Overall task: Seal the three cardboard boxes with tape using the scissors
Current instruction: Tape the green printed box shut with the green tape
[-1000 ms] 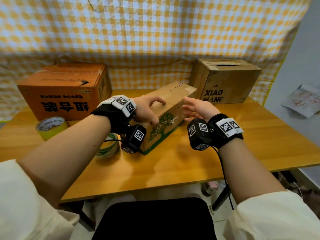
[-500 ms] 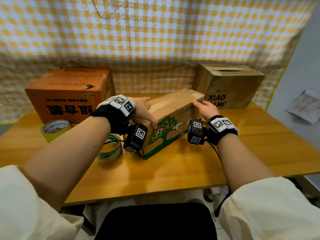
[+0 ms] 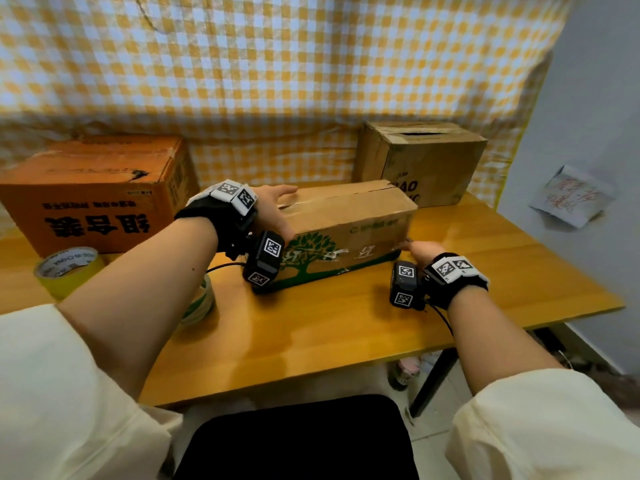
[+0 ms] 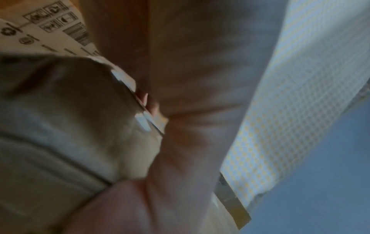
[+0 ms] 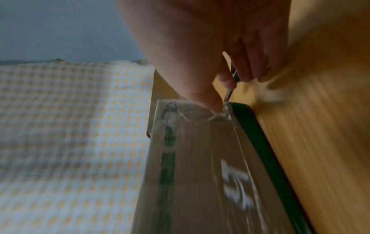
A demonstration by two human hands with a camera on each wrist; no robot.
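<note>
Where the task's box lies: green-tree box [image 3: 346, 216] in the middle of the tabletop [image 3: 311, 327], long side now nearly parallel to the front edge; half a second earlier it sat turned at an angle.
Left hand [image 3: 273, 211]: over the box's left end, fingers laid flat along the top, thumb down the front face; same place as before.
Left grip: released, pressing the cardboard, not closed round it.
Right hand [image 3: 420, 251]: low at the box's front right bottom corner, near the tabletop; half a second earlier it rested on the top right edge.
Right grip: grasping a thin metal piece [image 5: 232, 76] between thumb and fingers; whether it belongs to scissors cannot be told.
Thumb tip [image 5: 214, 107]: touching wrinkled clear tape [image 5: 218, 118] at the box's corner.
Orange box [image 3: 97, 188]: back left, well apart from the hands, unmoved.
Brown box [image 3: 426, 161]: back right, just behind the middle box, top flaps showing a gap.
Yellow tape roll [image 3: 65, 268]: on the tabletop in front of the orange box.
Green-and-white tape roll [image 3: 199, 299]: partly hidden behind the left forearm.
Left wrist view: blurred; only cardboard and palm show.
</note>
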